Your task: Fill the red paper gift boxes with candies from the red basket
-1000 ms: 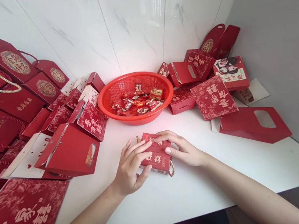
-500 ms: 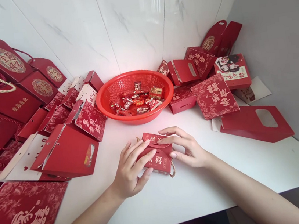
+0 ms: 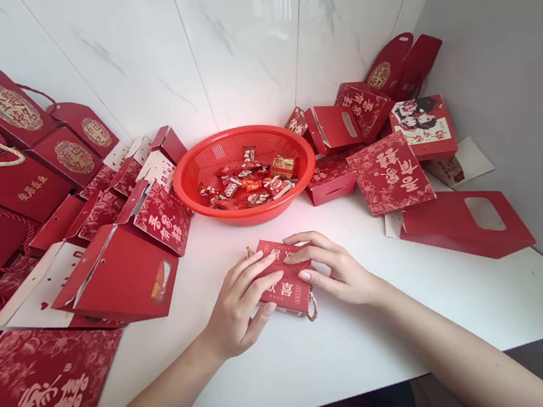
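Observation:
A small red box (image 3: 289,287) with pale characters and a twisted gold cord at its sides lies on the white table. Its two top flaps lie flat, meeting along the middle. My left hand (image 3: 242,302) rests on the box's left part, fingers apart. From the right, my right hand (image 3: 334,267) touches the top with spread fingers, its thumb near the right edge. Behind the box stands a red plastic basket (image 3: 250,216) holding several wrapped candies (image 3: 253,184).
Many red boxes (image 3: 119,272) and bags (image 3: 13,108) are piled along the left side. More red boxes (image 3: 391,173) stand at the back right, with a windowed red box (image 3: 466,223) lying near the table's right edge. A tiled wall (image 3: 239,46) rises behind.
The raised flaps on the small box have gone down flat, and the gap between them has closed. My right hand has moved slightly left over the top.

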Motion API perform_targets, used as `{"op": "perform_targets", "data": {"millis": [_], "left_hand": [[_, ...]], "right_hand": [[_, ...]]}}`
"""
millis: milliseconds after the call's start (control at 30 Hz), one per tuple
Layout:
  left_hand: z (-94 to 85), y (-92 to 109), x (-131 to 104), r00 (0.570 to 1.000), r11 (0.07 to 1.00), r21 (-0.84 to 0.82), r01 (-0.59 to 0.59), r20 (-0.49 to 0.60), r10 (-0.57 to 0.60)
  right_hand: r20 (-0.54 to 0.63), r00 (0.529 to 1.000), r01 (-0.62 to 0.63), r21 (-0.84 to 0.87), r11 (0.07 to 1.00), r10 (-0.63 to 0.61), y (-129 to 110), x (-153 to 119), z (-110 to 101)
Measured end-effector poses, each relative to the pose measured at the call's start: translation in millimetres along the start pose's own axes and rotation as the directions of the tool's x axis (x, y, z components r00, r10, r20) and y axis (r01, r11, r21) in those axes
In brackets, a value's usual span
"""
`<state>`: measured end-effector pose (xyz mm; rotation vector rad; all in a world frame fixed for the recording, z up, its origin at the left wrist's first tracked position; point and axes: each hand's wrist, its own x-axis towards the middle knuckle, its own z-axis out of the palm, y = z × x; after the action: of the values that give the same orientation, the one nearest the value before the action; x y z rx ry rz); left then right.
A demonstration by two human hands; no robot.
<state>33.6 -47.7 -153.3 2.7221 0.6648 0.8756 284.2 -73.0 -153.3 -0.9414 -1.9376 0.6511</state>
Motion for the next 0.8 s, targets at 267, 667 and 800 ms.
{"op": "perform_targets", "data": {"millis": [267, 667, 800], "left_hand": [[-24.3, 7, 7, 0.995, 0.981, 0.188, 0.046, 0.077, -0.062], [-53.3, 18, 11, 0.921, 0.933, 0.275, 0.232, 0.246, -0.302], [-64.0, 26, 7, 0.922, 0.943, 0.264, 0.203, 0.272, -0.274]], "right_hand": [[-0.031, 0.997, -0.070, -0.104, 0.992, 0.068, -3, 0, 5], [0.197, 0.978, 0.055, 0.066, 0.996, -0.068, -15, -2, 12], [0.213, 0.974, 0.078, 0.016, 0.997, -0.080, -10, -4, 11]]}}
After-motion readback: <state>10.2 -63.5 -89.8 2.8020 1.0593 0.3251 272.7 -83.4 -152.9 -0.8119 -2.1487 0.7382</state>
